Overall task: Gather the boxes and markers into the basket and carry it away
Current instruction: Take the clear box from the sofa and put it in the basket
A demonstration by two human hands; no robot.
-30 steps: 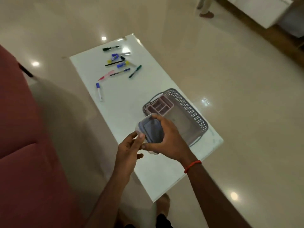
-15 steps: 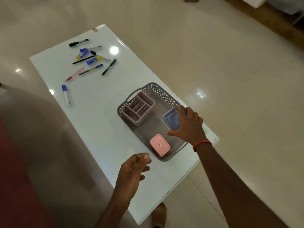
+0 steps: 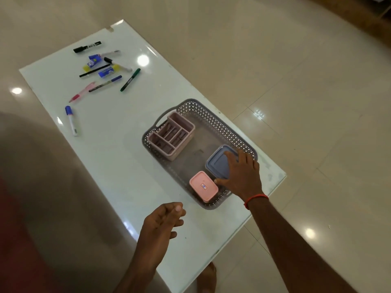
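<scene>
While our left hand (image 3: 160, 226) hangs loosely curled, our right hand (image 3: 243, 174) rests spread-fingered on the blue-lidded box (image 3: 218, 164) in the grey basket (image 3: 213, 118).

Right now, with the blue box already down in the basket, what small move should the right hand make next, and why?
Probably lift the right hand off the blue box. It sits in the basket beside the pink box, so it seems placed, while the markers lie scattered at the far end of the table and the left hand holds nothing.
</scene>
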